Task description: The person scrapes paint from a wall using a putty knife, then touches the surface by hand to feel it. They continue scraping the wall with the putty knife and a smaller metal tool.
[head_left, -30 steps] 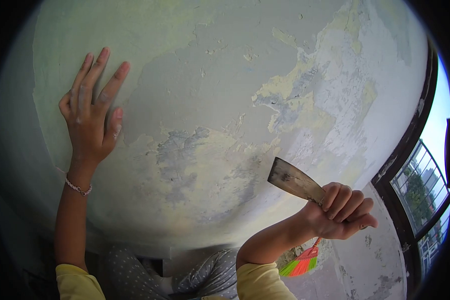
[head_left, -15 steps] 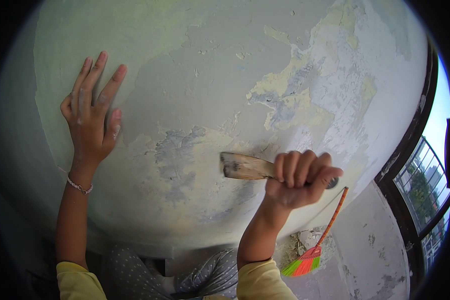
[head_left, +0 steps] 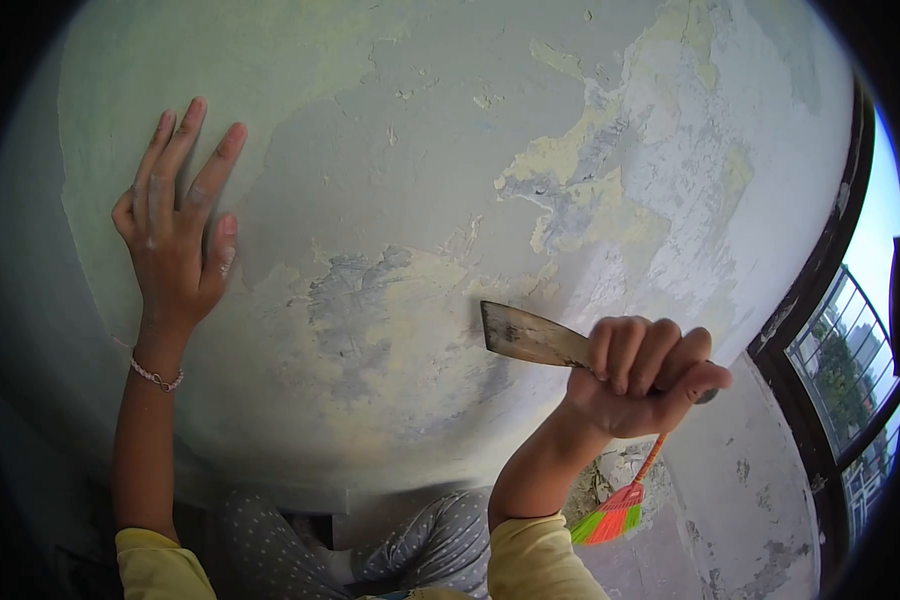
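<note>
Head view, left hand (head_left: 175,238): my fingers spread against peeling wall (head_left: 420,190)
Right hand (head_left: 648,378): I grip a scraper (head_left: 533,335)

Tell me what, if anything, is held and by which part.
The right hand holds a scraper by its handle; the left hand, against the wall, holds nothing.

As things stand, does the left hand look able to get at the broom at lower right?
Probably not without shifting: the left hand is spread at the wall, well to the left, and the right arm comes up between it and the broom.
</note>
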Available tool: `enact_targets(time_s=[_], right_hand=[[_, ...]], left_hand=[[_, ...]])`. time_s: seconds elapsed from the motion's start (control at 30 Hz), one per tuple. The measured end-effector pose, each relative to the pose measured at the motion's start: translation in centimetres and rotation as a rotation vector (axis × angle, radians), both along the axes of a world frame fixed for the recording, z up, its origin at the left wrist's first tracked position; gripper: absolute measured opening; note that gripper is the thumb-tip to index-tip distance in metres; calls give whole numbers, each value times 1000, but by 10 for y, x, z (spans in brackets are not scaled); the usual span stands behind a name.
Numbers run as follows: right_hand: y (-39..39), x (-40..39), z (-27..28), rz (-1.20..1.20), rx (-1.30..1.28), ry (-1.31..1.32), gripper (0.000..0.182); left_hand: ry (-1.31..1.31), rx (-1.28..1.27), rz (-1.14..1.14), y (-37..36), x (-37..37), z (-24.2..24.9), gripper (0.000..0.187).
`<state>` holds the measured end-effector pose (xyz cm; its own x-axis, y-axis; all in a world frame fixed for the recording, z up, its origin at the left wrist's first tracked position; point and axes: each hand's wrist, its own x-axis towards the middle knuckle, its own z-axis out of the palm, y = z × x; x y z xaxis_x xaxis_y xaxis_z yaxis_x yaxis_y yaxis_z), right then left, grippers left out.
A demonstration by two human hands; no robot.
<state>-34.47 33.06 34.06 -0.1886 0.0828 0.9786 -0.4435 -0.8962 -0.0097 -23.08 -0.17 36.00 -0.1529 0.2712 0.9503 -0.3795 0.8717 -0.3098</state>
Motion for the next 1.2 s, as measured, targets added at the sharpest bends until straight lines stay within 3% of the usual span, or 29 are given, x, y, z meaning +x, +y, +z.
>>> enact_targets(time_s=[0.13, 0.27, 0.4, 0.53, 0.6, 0.67, 0.73, 0.87, 0.9, 0.93, 1.0, 1.1, 1.2], right_hand=[[25, 6, -2, 13, -146, 120, 46], [-5, -6, -5, -110, 11, 52, 47], [18, 1, 4, 123, -4, 150, 48], [0, -15, 4, -4, 22, 120, 49], [-2, -21, 0, 98, 72, 103, 50], [1, -13, 3, -33, 118, 158, 51], [16, 6, 12, 89, 65, 178, 52], [10, -4, 7, -44, 22, 184, 53], [-9, -11, 3, 39, 106, 144, 52], [-4, -7, 4, -139, 157, 172, 48], [-8, -1, 5, -116, 215, 174, 49], [15, 6, 10, 17, 100, 172, 49], [24, -3, 6, 1, -2, 149, 51]], left_hand=[[-26, 21, 40, 1, 1, -1, 48], [-31, 29, 42, 3, 2, -2, 48], [-26, 29, 37, 2, 1, -2, 48], [-24, 32, 38, 1, 1, -2, 48], [-15, 8, 39, 0, 0, -2, 48], [-11, 8, 36, 0, 0, -3, 48], [-8, 4, 38, -1, 0, -1, 48], [-10, 13, 27, 0, 1, -3, 47], [-9, 5, 21, 0, 0, -2, 47], [-12, 7, 17, -1, -1, -2, 47], [28, -27, -1, -3, -2, -1, 45], [-9, -1, 22, -1, 1, -2, 47], [-15, 25, 26, 1, 1, -3, 47]])
